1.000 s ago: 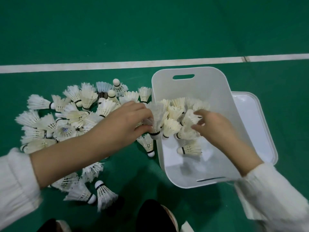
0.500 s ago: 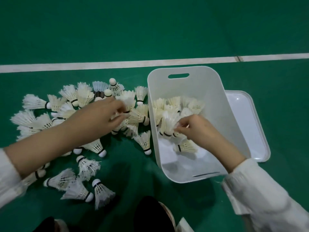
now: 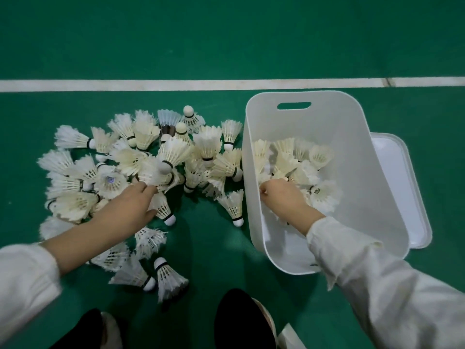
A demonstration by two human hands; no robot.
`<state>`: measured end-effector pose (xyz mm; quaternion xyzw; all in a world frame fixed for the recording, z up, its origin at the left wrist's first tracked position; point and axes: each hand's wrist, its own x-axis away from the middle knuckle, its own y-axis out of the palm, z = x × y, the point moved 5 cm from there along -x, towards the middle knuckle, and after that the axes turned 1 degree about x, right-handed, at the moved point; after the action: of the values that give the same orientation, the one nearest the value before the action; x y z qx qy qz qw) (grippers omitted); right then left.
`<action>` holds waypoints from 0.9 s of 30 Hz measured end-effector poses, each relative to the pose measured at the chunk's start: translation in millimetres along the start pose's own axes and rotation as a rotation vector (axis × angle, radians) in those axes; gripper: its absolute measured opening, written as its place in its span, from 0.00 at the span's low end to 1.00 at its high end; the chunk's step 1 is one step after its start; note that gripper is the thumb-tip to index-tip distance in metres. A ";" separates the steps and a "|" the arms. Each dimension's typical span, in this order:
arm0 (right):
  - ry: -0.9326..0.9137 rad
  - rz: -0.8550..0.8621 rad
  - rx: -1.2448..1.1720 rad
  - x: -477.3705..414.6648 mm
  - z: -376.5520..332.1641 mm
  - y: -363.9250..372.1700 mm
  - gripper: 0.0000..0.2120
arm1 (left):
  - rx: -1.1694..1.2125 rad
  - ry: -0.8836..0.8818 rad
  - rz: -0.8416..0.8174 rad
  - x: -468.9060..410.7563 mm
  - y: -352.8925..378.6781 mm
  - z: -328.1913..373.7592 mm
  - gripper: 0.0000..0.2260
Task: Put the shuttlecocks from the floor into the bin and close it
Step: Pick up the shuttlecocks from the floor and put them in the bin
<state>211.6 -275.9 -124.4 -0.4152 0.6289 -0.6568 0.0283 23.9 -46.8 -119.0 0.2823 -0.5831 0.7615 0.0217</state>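
Note:
Several white feathered shuttlecocks (image 3: 141,172) lie in a heap on the green floor, left of the white bin (image 3: 357,157). My left hand (image 3: 128,207) reaches into the heap, and its fingertips pinch the feathers of one blurred shuttlecock (image 3: 154,173) lifted slightly above the others. Inside the bin lie several more shuttlecocks (image 3: 302,165). My right hand (image 3: 284,197) is in the bin near its left wall. Its fingers are curled, with nothing visible in them, and the palm is hidden. The bin's white lid (image 3: 402,185) lies flat on the floor, partly under the bin's right side.
A white court line (image 3: 176,84) crosses the floor beyond the heap and bin. My dark trouser legs and shoes (image 3: 241,318) are at the bottom edge. A few stray shuttlecocks (image 3: 166,275) lie near my feet.
My left hand came out of the bin area and back to the heap, taking hold of a shuttlecock. My right hand closed and slid toward the bin's left wall.

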 end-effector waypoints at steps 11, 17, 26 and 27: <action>-0.043 0.151 -0.107 87.5 -33.1 -104.7 0.15 | 0.216 -0.041 0.064 5.5 8.8 -10.8 0.12; -0.429 0.049 -0.178 119.0 -139.5 -94.4 0.13 | 0.399 0.073 0.101 31.8 11.8 -1.0 0.10; -0.567 -0.051 -0.042 56.6 -209.4 26.2 0.17 | 0.483 0.254 0.184 67.6 7.8 -10.0 0.05; -0.573 -0.064 -0.041 53.5 -212.8 29.9 0.15 | 0.487 0.299 0.205 70.5 7.0 -9.1 0.04</action>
<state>38.5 -141.2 -93.7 -0.6040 0.5950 -0.5004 0.1755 -41.6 -61.7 -94.5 0.1037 -0.3991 0.9102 -0.0380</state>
